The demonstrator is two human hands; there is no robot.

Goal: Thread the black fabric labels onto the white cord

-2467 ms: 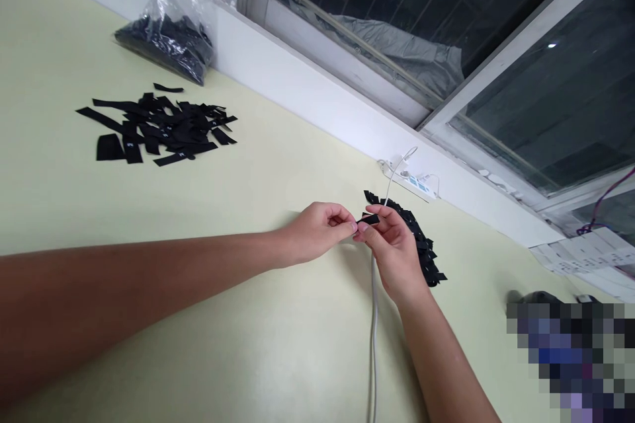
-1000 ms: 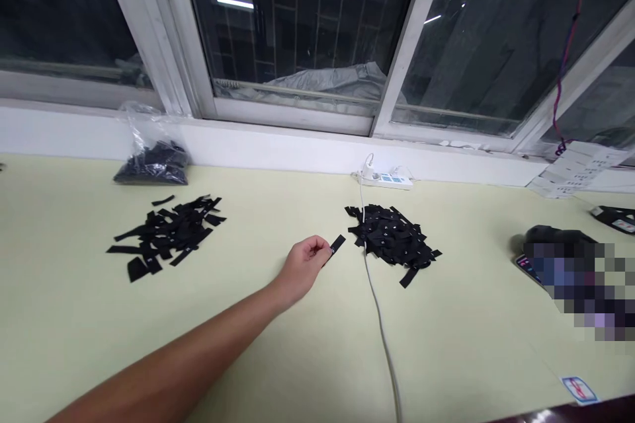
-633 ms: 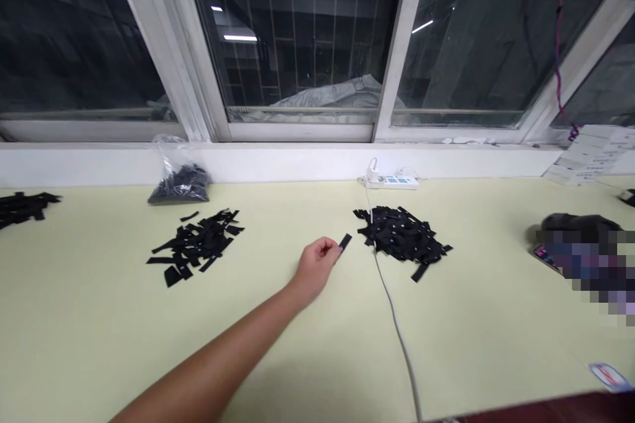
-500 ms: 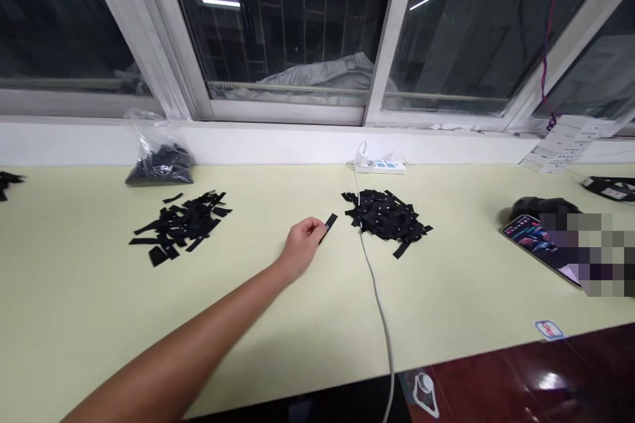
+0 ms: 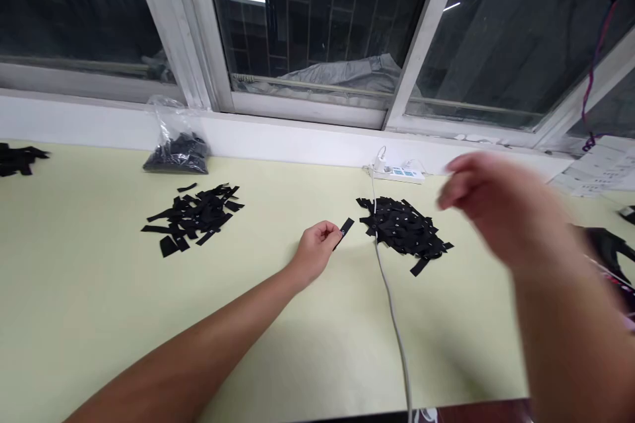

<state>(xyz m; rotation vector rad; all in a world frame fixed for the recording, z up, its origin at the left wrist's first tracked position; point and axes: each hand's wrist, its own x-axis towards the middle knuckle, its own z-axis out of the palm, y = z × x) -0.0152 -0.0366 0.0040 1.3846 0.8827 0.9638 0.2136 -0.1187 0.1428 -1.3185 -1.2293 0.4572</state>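
My left hand [image 5: 317, 248] pinches a black fabric label [image 5: 348, 226] with a small white mark, just above or on the table. To the right of it lies a dense pile of similar black labels [image 5: 404, 230]. A looser pile of black strips [image 5: 201, 213] is on the left side of the table. Raised over the table, right of the dense pile, my right hand [image 5: 501, 208] is smeared by motion. Its fingers seem bent, but whether they hold anything cannot be made out.
A pale cable [image 5: 391, 307] crosses the table [image 5: 292, 344] from a white power strip [image 5: 398, 174], passing over the dense pile. A clear bag of black pieces [image 5: 178, 152] stands by the wall. More black strips [image 5: 20, 160] lie far left; white boxes [image 5: 600, 168] are stacked at right.
My right hand has come into view from the right, over the table. My left hand keeps its pinch on the label. The whole view has shifted, with things appearing farther right.
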